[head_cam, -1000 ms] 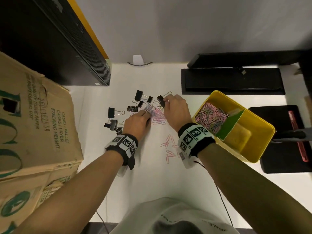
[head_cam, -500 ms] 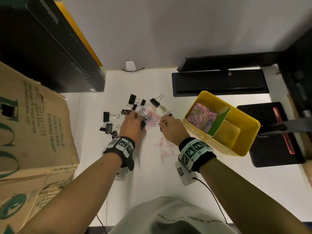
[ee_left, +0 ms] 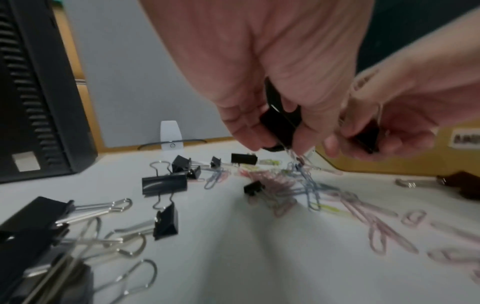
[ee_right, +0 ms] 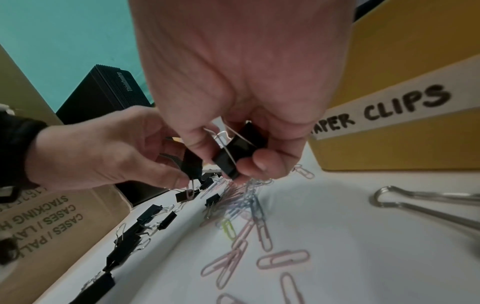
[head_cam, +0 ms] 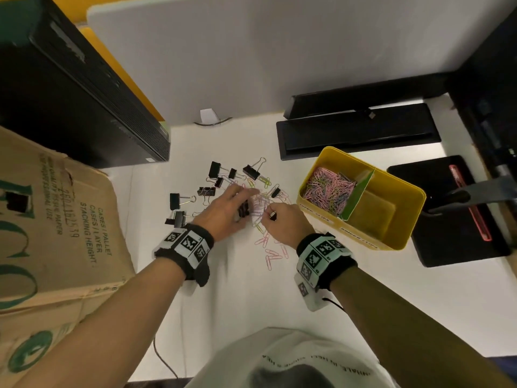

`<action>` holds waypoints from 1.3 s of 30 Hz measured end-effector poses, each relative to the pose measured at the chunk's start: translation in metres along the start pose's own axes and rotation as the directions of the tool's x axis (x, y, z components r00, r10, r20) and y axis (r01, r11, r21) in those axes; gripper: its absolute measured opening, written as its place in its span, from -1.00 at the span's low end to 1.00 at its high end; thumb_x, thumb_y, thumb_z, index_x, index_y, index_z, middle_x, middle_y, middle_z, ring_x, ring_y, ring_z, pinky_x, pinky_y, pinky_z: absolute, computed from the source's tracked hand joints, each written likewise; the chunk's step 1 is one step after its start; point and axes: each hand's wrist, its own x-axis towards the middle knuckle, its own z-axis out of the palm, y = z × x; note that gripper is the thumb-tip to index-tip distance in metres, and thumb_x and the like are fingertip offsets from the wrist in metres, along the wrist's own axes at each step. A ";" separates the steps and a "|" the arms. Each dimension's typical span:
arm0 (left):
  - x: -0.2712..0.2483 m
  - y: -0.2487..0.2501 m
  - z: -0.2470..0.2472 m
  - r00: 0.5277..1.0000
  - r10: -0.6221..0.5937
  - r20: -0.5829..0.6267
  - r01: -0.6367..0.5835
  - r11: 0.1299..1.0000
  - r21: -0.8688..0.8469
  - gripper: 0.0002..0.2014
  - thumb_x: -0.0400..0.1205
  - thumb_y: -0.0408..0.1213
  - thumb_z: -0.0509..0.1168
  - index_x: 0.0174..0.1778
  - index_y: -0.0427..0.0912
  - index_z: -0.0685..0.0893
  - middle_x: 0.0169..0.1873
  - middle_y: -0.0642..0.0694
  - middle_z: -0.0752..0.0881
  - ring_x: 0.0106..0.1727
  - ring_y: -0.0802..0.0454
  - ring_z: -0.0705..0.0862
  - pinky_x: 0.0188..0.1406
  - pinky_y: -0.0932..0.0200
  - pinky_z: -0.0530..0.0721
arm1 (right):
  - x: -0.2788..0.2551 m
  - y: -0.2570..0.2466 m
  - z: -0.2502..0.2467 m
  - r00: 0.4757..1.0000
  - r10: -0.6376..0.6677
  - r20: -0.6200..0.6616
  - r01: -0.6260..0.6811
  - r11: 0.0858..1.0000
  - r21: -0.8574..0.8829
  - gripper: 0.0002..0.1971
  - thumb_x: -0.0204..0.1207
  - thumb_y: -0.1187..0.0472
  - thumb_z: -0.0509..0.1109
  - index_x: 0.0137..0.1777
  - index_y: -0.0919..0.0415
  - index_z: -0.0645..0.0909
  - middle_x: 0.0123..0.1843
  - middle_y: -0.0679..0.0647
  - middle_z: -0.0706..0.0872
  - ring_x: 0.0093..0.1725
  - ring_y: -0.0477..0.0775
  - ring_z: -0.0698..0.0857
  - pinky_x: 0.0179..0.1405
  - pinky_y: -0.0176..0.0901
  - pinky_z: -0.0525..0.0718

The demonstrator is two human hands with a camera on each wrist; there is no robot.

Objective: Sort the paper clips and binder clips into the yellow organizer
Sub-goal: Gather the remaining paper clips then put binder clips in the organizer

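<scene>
Black binder clips [head_cam: 214,170] and pastel paper clips [head_cam: 272,256] lie scattered on the white desk. My left hand [head_cam: 223,212] grips a black binder clip [ee_left: 279,125] just above the pile, and a few paper clips dangle below it. Close beside it, my right hand [head_cam: 282,222] pinches another black binder clip [ee_right: 233,154]. The yellow organizer [head_cam: 402,242] stands to the right. Its left compartment is full of paper clips [head_cam: 328,189], behind a green divider [head_cam: 359,196]. Its front label reads "PAPER CLIPS" [ee_right: 389,111].
A cardboard box [head_cam: 53,225] stands at the left, a black computer case [head_cam: 75,99] behind it. A black keyboard [head_cam: 355,133] lies at the back, a black pad [head_cam: 458,211] with a red pen at the right. A large binder clip's wire handle [ee_right: 420,203] lies near the organizer.
Both hands drew back from the far side of the pile toward me and came together, each lifting a binder clip off the desk.
</scene>
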 end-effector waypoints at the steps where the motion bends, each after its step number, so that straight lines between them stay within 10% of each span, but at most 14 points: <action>1: 0.000 -0.001 -0.005 1.000 -0.022 0.014 0.024 0.996 -0.089 -0.43 0.46 -0.36 0.43 0.39 -0.06 0.46 0.24 -0.09 0.48 0.10 0.06 0.54 0.03 0.20 0.65 | -0.001 0.002 0.000 1.000 -0.001 0.005 0.001 1.000 0.005 -0.82 0.48 0.17 0.30 -0.15 0.27 0.66 -0.23 0.23 0.75 -0.20 0.30 0.71 -0.17 0.07 0.75; 8: -0.003 -0.029 -0.037 0.867 -0.455 -0.205 0.305 0.809 -0.503 -0.69 0.45 -0.55 0.34 -0.06 -0.03 0.69 0.10 -0.10 0.56 0.10 -0.05 0.61 0.20 0.07 0.61 | 0.000 0.011 0.004 0.997 -0.075 0.016 0.075 0.996 -0.055 -0.82 0.48 0.29 0.24 -0.24 0.37 0.60 -0.24 0.26 0.71 -0.15 0.30 0.66 -0.18 0.00 0.68; 13: 0.009 -0.049 -0.057 0.726 -0.638 -0.255 0.495 0.743 -0.451 -0.69 0.51 -0.46 0.08 -0.30 -0.22 0.75 -0.04 -0.16 0.69 -0.06 -0.08 0.59 -0.15 0.28 0.58 | 0.010 0.003 0.001 0.997 -0.072 -0.039 0.062 0.975 -0.211 -0.60 0.59 0.34 0.15 0.43 0.33 0.40 0.22 0.31 0.54 0.19 0.26 0.59 0.15 -0.05 0.55; 18: 0.024 -0.060 -0.045 0.783 -0.607 -0.132 0.610 0.792 -0.025 -0.74 0.50 0.06 0.31 -0.04 -0.01 0.70 -0.13 -0.10 0.73 -0.08 -0.14 0.67 -0.08 0.06 0.63 | 0.025 -0.005 0.010 0.999 -0.022 -0.040 0.000 0.874 -0.485 -0.44 0.56 0.33 0.17 0.55 0.32 0.14 0.26 0.37 0.46 0.12 0.25 0.56 -0.20 -0.14 0.47; 24: 0.024 -0.070 -0.036 0.785 -0.616 -0.064 0.618 0.786 0.024 -0.82 0.47 -0.12 0.37 -0.05 -0.03 0.72 -0.03 -0.15 0.73 -0.03 -0.20 0.67 -0.07 0.05 0.62 | 0.037 -0.008 0.017 0.998 0.058 -0.002 -0.050 0.846 -0.531 -0.56 0.57 0.34 0.10 0.46 0.31 0.27 0.28 0.46 0.42 0.16 0.34 0.56 0.17 -0.01 0.58; 30: 0.021 -0.076 -0.040 0.736 -0.676 0.011 0.674 0.735 0.076 -0.79 0.41 -0.14 0.37 -0.08 -0.09 0.71 -0.07 -0.16 0.67 -0.07 -0.20 0.63 -0.02 0.04 0.62 | 0.036 -0.008 0.015 0.999 -0.030 -0.036 0.010 0.882 -0.472 -0.72 0.56 0.36 0.11 0.23 0.38 0.44 0.23 0.36 0.44 0.04 0.21 0.58 0.12 -0.07 0.62; 39: 0.025 -0.081 -0.018 0.822 -0.560 -0.102 0.569 0.809 0.147 -0.66 0.51 -0.29 0.23 0.22 -0.18 0.55 0.10 -0.25 0.65 0.16 -0.27 0.56 0.13 -0.13 0.48 | 0.010 0.005 0.009 0.971 -0.091 -0.221 0.064 0.990 -0.128 -0.64 0.57 0.32 0.18 0.36 0.26 0.50 0.24 0.25 0.56 0.13 0.08 0.58 0.07 -0.27 0.55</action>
